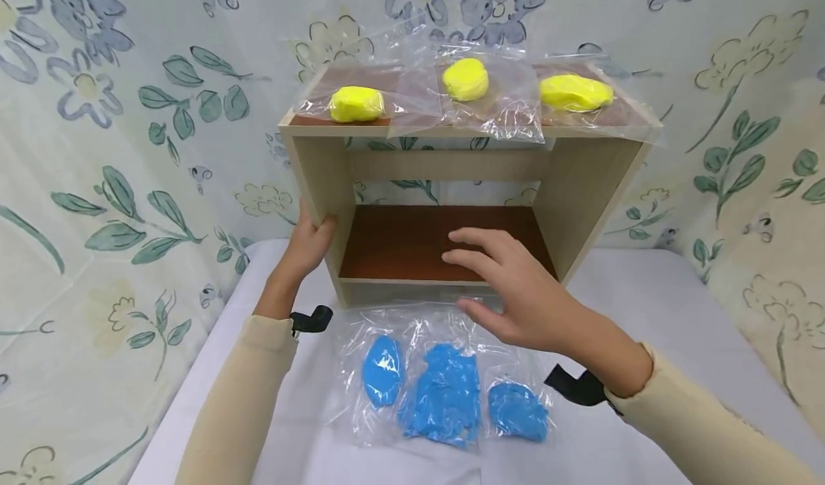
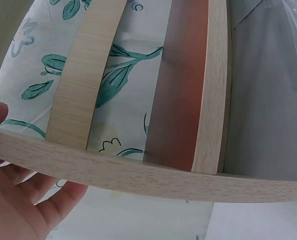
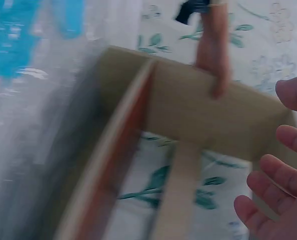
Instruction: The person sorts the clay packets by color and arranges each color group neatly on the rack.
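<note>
A small wooden shelf unit (image 1: 451,164) with pale panels and a red-brown lower board stands on the white-covered table. My left hand (image 1: 308,245) grips its left side panel (image 2: 138,172), thumb on the inner face and fingers outside, as the left wrist view shows. In front of the opening, my right hand (image 1: 515,288) hovers with fingers spread and nothing in them. On the top board lie three yellow lumps in clear plastic bags: a left lump (image 1: 356,104), a middle lump (image 1: 465,79) and a right lump (image 1: 576,93).
Before the shelf, clear bags hold blue pieces: an oval piece (image 1: 383,372), a large ragged piece (image 1: 445,395) and a rounded piece (image 1: 518,410). A flower-patterned cloth (image 1: 161,205) hangs behind and at both sides. The white tablecloth (image 1: 638,306) extends around the shelf.
</note>
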`<state>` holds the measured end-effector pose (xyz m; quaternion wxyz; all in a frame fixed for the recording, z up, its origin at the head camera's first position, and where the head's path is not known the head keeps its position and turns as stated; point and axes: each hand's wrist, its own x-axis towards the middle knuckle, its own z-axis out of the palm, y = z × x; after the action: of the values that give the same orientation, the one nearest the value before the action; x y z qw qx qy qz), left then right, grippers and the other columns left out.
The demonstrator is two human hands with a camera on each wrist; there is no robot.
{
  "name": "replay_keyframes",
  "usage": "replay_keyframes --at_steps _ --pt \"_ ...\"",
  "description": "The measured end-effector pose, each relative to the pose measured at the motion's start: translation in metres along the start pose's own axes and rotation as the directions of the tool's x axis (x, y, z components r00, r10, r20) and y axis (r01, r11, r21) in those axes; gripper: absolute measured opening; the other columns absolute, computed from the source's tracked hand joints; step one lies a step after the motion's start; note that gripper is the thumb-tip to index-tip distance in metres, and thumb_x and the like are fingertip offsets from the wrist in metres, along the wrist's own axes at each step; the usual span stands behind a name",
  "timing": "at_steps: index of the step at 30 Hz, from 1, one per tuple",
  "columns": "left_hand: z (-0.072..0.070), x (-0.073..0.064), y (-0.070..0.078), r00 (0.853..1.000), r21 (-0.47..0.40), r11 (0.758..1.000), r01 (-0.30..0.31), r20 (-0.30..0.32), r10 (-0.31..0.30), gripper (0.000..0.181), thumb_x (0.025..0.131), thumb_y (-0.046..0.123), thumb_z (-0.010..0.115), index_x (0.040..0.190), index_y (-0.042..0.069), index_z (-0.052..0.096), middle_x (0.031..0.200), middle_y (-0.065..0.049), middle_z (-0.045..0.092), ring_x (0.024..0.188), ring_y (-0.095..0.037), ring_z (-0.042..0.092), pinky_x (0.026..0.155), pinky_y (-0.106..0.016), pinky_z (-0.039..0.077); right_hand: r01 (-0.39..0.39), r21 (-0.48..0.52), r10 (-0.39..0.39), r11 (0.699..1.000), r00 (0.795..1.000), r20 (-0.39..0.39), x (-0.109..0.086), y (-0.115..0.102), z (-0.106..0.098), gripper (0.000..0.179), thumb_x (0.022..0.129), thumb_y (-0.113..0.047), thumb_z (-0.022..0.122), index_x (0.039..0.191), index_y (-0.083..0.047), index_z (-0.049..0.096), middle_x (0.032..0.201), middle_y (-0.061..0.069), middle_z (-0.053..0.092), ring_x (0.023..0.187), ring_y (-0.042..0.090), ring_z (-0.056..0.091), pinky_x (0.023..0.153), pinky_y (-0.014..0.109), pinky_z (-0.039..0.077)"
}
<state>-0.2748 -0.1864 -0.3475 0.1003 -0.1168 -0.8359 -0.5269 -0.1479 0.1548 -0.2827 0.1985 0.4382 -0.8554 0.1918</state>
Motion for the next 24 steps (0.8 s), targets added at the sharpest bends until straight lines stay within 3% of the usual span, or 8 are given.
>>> replay_keyframes --at_steps 2,5,9,12,14,17,24 --pt "0.0 0.0 0.001 1.0 0.017 1.0 0.021 -0.009 -0.021 0.066 0.1 0.021 0.042 0.154 0.013 0.006 0.152 -0.023 0.031 0.142 -0.038 0.034 0.116 -0.061 0.029 -0.087 0.007 0.086 0.996 0.994 0.069 -0.024 0.008 0.012 0.061 0.082 -0.026 0.078 0.136 -0.013 0.055 0.148 0.01 0.047 0.136 0.028 0.044 0.103 0.052 0.049" --pt "0.0 -0.001 0.002 0.999 0.026 0.999 0.046 -0.008 -0.046 0.066 0.101 0.024 0.042 0.155 0.014 0.005 0.152 -0.023 0.032 0.142 -0.039 0.034 0.116 -0.062 0.029 -0.219 -0.001 0.216 0.976 0.962 0.168 -0.062 0.018 0.033 0.062 0.083 -0.031 0.078 0.138 -0.017 0.054 0.149 0.008 0.046 0.136 0.028 0.045 0.101 0.053 0.051" --pt "-0.001 -0.001 0.002 0.999 0.021 0.999 0.036 -0.006 -0.036 0.067 0.101 0.024 0.042 0.155 0.015 0.003 0.152 -0.023 0.031 0.142 -0.039 0.034 0.116 -0.061 0.029 -0.354 -0.008 0.339 0.935 0.889 0.308 -0.112 0.026 0.063 0.063 0.082 -0.035 0.078 0.138 -0.02 0.054 0.149 0.009 0.047 0.135 0.031 0.048 0.097 0.053 0.053" --pt "-0.002 -0.002 0.003 1.0 0.02 0.999 0.029 -0.012 -0.028 0.067 0.101 0.024 0.041 0.155 0.015 0.002 0.151 -0.023 0.032 0.14 -0.039 0.035 0.116 -0.062 0.029 -0.427 0.017 0.384 0.904 0.829 0.405 -0.142 0.031 0.083 0.067 0.082 -0.04 0.077 0.14 -0.019 0.052 0.152 0.01 0.045 0.138 0.034 0.046 0.099 0.056 0.051" --pt "-0.002 -0.003 0.003 0.999 0.024 0.999 0.034 -0.008 -0.034 0.067 0.102 0.025 0.04 0.155 0.015 0.001 0.151 -0.024 0.031 0.141 -0.04 0.034 0.116 -0.063 0.028 -0.454 0.036 0.393 0.89 0.807 0.441 -0.156 0.035 0.094 0.073 0.081 -0.047 0.076 0.142 -0.017 0.05 0.154 0.012 0.041 0.14 0.036 0.042 0.102 0.058 0.048" --pt "-0.001 -0.003 0.002 0.998 0.029 0.998 0.059 -0.005 -0.059 0.067 0.102 0.027 0.04 0.155 0.014 0.002 0.152 -0.024 0.031 0.142 -0.041 0.033 0.117 -0.062 0.027 -0.458 0.053 0.389 0.888 0.806 0.446 -0.172 0.038 0.107 0.084 0.077 -0.056 0.077 0.145 -0.016 0.048 0.155 0.012 0.039 0.141 0.037 0.041 0.105 0.059 0.045" --pt "0.003 -0.001 0.001 0.999 0.009 0.999 0.043 -0.005 -0.043 0.067 0.101 0.022 0.042 0.155 0.011 0.004 0.151 -0.025 0.032 0.141 -0.039 0.034 0.117 -0.061 0.028 -0.398 0.037 0.357 0.917 0.857 0.371 -0.19 0.041 0.121 0.088 0.075 -0.062 0.075 0.145 -0.015 0.047 0.154 0.013 0.041 0.139 0.037 0.042 0.101 0.062 0.045"
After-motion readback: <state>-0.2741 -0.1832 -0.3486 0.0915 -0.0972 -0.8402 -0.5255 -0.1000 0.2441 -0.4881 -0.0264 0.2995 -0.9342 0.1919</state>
